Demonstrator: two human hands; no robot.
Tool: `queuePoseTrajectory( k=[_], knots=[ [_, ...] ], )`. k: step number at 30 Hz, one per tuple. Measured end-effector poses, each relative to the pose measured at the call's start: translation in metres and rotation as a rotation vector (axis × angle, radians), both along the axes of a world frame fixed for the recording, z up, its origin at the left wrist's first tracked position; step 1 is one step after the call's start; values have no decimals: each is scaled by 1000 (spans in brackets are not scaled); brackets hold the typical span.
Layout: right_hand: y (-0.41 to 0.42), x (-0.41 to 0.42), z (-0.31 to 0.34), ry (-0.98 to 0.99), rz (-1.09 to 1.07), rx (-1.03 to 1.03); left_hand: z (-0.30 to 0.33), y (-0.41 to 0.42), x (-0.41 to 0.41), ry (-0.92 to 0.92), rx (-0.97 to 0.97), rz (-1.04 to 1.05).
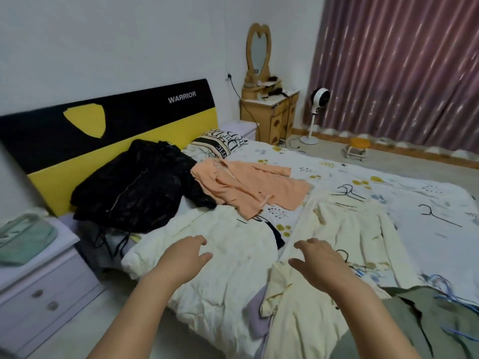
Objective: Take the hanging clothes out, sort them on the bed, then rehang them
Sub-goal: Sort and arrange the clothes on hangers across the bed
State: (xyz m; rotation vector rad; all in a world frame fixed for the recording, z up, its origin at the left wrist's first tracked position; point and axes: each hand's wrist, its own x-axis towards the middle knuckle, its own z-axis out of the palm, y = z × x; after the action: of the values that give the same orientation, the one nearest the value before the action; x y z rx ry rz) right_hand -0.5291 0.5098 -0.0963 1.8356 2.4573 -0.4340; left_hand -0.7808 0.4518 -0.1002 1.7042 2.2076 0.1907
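Clothes lie spread over the bed [388, 177]. A black pile [134, 187] sits near the headboard, with an orange garment [248, 187] to its right. A white padded garment [223, 255] lies at the near edge, a cream garment [344, 237] beside it, and an olive-green one [425, 325] at the bottom right. Loose black hangers [350, 194] and blue hangers [440, 283] rest on the sheet. My left hand [186, 257] hovers over the white garment, fingers relaxed and empty. My right hand [318, 257] hovers over the cream garment, also empty.
A white nightstand [39, 288] with a green bag [23, 239] stands left of the bed. At the back are a wooden dresser [272, 110] with a heart mirror, a standing fan [317, 110], a small stool [357, 149] and pink curtains [401, 68].
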Motion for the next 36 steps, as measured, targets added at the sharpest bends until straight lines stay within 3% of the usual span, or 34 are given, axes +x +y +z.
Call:
queuePoseTrajectory(
  k=[12, 26, 36],
  knots=[
    [65, -119, -27, -92, 19, -84, -29, 59, -129, -20, -89, 25],
    [242, -174, -94, -129, -45, -191, -79, 239, -178, 28, -174, -81],
    [328, -206, -176, -242, -143, -286, -157, 363, -217, 52, -275, -262]
  ],
)
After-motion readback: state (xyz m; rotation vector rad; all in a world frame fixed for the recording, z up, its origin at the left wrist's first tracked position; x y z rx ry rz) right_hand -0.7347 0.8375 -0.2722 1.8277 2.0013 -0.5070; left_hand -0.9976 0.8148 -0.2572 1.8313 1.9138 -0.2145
